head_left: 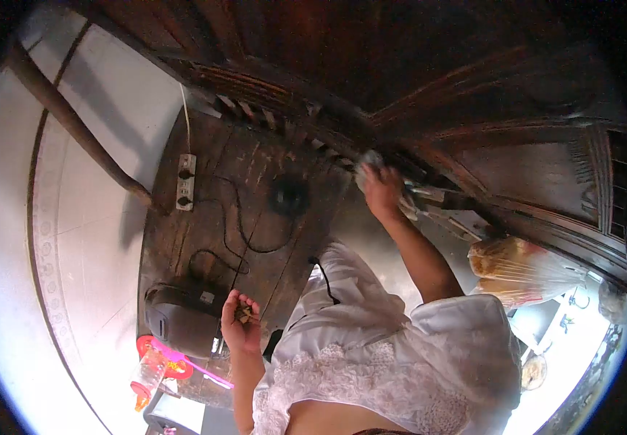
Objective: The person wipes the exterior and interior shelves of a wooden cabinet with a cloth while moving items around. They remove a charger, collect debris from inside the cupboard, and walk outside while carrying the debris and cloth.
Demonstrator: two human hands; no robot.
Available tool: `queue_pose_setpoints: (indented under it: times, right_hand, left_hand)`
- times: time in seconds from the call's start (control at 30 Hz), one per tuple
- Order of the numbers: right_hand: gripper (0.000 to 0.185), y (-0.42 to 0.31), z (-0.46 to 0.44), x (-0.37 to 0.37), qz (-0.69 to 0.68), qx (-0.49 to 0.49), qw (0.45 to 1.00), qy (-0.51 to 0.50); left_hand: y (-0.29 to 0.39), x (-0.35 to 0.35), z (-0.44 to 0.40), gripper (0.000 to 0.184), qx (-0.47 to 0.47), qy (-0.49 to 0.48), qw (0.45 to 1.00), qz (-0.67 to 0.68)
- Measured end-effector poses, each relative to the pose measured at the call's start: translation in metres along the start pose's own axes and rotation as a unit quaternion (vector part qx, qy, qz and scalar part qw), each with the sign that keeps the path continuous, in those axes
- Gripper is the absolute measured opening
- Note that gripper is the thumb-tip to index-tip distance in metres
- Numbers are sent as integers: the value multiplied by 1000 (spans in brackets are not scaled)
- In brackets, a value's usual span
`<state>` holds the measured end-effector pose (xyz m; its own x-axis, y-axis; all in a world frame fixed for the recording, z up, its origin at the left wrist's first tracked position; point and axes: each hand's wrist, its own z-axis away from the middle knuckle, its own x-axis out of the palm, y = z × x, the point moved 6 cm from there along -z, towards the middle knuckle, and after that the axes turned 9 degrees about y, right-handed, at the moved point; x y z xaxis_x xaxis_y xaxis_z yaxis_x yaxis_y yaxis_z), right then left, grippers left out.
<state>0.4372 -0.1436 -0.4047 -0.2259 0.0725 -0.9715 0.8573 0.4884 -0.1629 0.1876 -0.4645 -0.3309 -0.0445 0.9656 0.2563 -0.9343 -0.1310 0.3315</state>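
My left hand (242, 324) is cupped palm up beside a dark rounded appliance (183, 319), its fingers curled around a small heap of brownish pieces (244, 312). Stretched out to the upper right, my right hand (381, 190) grips a greyish-white cloth or bag (368, 165) against the edge of the dark carved wooden furniture. What exactly that item is cannot be made out.
On the wooden surface (263, 156) lie a white power strip (185, 182), black cables and a round black object (289, 194). A bottle (148, 371) stands near a red dish at lower left. A plastic bag (520, 272) hangs at right. A wooden pole (74, 119) leans at upper left.
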Motion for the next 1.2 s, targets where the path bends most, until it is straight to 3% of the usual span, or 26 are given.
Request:
queue_pose_setpoints:
  times: [0.03, 0.1, 0.13, 0.17, 0.2, 0.27, 0.3, 0.37, 0.43, 0.5, 0.53, 0.57, 0.67, 0.73, 0.8, 0.83, 0.93, 0.97, 1.0, 1.03, 1.07, 1.13, 1.2]
  right_hand:
    - [45, -23, -28, -5, 10, -8, 1000, 22]
    - [40, -46, -54, 36, 7, -129, 987, 99]
    - [40, -37, -51, 53, 2, -127, 987, 94]
    - [36, -29, -52, 67, 7, -60, 998, -8]
    - [37, -21, -45, 74, -74, 46, 992, -95]
    - [42, -22, -32, 51, -184, 293, 913, -214]
    - [42, -1, -18, 59, -127, 307, 909, -253]
    - [43, 48, 14, 75, 46, 271, 888, -370]
    - [46, 90, 44, 82, 171, 229, 814, -505]
    - [46, 137, 67, 110, 130, 222, 858, -444]
    - [47, 154, 71, 129, 72, 227, 881, -409]
    - [48, 166, 73, 142, 39, 221, 890, -398]
    - [24, 124, 27, 123, -5, 97, 893, -440]
    - [14, 86, 12, 151, 100, -175, 842, -501]
    - [20, 65, 17, 193, 154, -454, 755, -447]
    - [21, 39, 7, 187, 48, -372, 789, -486]
    - [25, -15, -13, 168, 70, -458, 732, -500]
    - [28, -11, -12, 192, 98, -525, 687, -492]
    - [30, -53, -9, 150, 26, -477, 707, -521]
    - [29, -96, 9, 101, 86, -428, 687, -581]
    - [25, -100, 15, 127, 110, -477, 669, -559]
    - [24, -40, -5, 252, -18, -186, 701, -688]
    - [25, -122, 47, 146, 75, -371, 663, -646]
  left_hand:
    - [-1, -4, -1, 16, 8, 4, 1000, -8]
    - [-2, -1, 2, 16, 17, 19, 1000, -16]
    - [-1, 1, 4, 16, 27, 29, 999, -19]
    - [2, 2, 6, 16, 32, 37, 999, -20]
    - [4, 4, 7, 17, 24, 31, 999, -14]
    - [4, 1, 19, 17, 31, 44, 998, 13]
    - [4, 4, 22, 18, 24, 31, 999, 24]
    - [8, 5, 21, 18, 24, 4, 999, 48]
    - [10, 0, 21, 17, 36, 14, 995, 89]
    - [14, -7, 13, 18, 43, -15, 990, 136]
    - [11, -15, 14, 18, 32, 26, 986, 161]
    - [11, -11, 17, 20, 38, -31, 981, 189]
    - [11, -16, 31, 19, 67, -13, 965, 252]
    - [7, -22, 42, 19, 100, 3, 955, 281]
    - [-4, -46, 50, 18, 121, -19, 941, 317]
    - [-13, -59, 55, 18, 138, -20, 924, 357]
    - [-45, -89, 89, 21, 163, -28, 871, 462]
    - [-59, -108, 99, 21, 178, -18, 856, 484]
    - [-73, -126, 110, 21, 188, -13, 843, 504]
    - [-86, -147, 120, 21, 208, -15, 827, 523]
    - [-105, -168, 121, 21, 212, 8, 802, 558]
    - [-137, -203, 138, 20, 231, 29, 760, 607]
    - [-169, -234, 169, 18, 242, 63, 717, 651]
